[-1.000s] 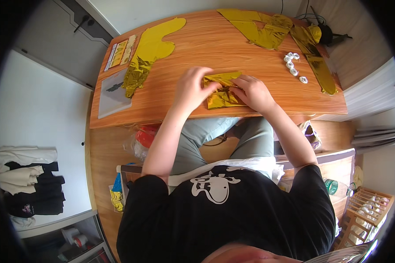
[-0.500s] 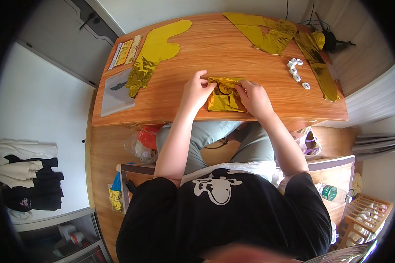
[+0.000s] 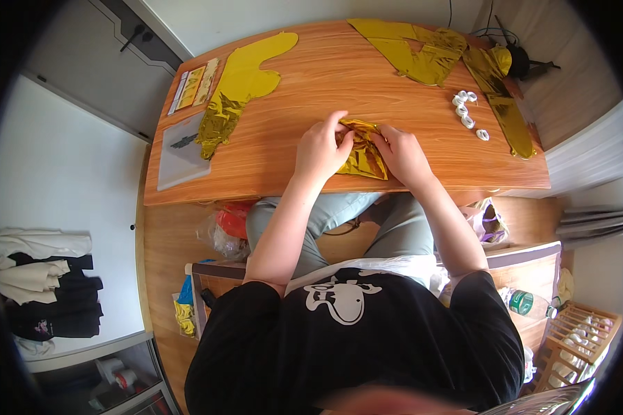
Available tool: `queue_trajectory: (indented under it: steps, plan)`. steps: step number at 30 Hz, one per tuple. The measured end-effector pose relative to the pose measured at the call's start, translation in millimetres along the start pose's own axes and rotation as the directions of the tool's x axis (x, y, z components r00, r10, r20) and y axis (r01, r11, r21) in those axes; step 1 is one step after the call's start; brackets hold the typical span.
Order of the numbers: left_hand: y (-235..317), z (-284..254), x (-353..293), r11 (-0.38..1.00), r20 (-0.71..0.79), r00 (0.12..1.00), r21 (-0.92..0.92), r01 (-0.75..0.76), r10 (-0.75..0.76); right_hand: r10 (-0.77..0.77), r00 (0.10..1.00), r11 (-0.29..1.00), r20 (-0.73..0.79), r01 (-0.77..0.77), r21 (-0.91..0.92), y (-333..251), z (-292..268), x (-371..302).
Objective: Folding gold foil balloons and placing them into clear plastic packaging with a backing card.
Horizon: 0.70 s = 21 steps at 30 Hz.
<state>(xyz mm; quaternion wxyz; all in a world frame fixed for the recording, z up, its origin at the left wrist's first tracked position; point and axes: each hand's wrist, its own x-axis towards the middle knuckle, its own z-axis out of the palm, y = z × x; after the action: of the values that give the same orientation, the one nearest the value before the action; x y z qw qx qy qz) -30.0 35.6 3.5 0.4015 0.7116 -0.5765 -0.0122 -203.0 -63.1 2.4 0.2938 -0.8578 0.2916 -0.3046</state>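
Note:
A folded, deflated gold foil balloon [image 3: 364, 164] lies creased at the near edge of the table, between my hands. My left hand [image 3: 318, 151] grips its left side, with thumb and fingers at the upper left and one finger lifted. The right side is pinched by my right hand [image 3: 406, 158], its thumb and fingers at the upper right corner. My fingers partly cover the foil, so its full outline is hidden.
Flat gold foil balloons lie at the table's far left [image 3: 256, 66], far right [image 3: 422, 59] and right edge [image 3: 509, 114]. Several small white ribbon rolls [image 3: 465, 111] sit on the right. A clear plastic sleeve [image 3: 184, 153] and printed cards [image 3: 192, 86] lie left.
My left hand has moved right, closer to my right hand. The foil balloon between them has become narrower and more crumpled.

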Motion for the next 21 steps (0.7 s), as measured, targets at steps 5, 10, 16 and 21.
queue_trajectory:
  steps: [5,10,16,21]
  plan:
    - [-8.9,-9.8,-4.0,0.979,0.107,0.978,0.081,-0.189,0.180,-0.023,0.999,1.000,0.029,0.022,0.009,-0.8,-2.4,-1.3]
    - [-13.8,-13.6,-14.4,0.995,0.146,0.987,-0.082,-0.052,0.063,-0.039,0.987,0.999,0.155,0.040,-0.002,-3.4,-9.4,-2.2]
    - [-14.3,-18.8,-24.6,0.995,-0.140,0.988,0.089,-0.051,0.063,-0.334,0.940,0.935,0.075,0.340,-0.100,-1.3,-2.3,-7.6]
    - [-13.8,-37.2,-34.7,0.967,0.128,0.968,-0.110,0.232,-0.217,-0.309,0.948,0.943,0.075,0.315,-0.104,-5.4,-2.7,-6.7]
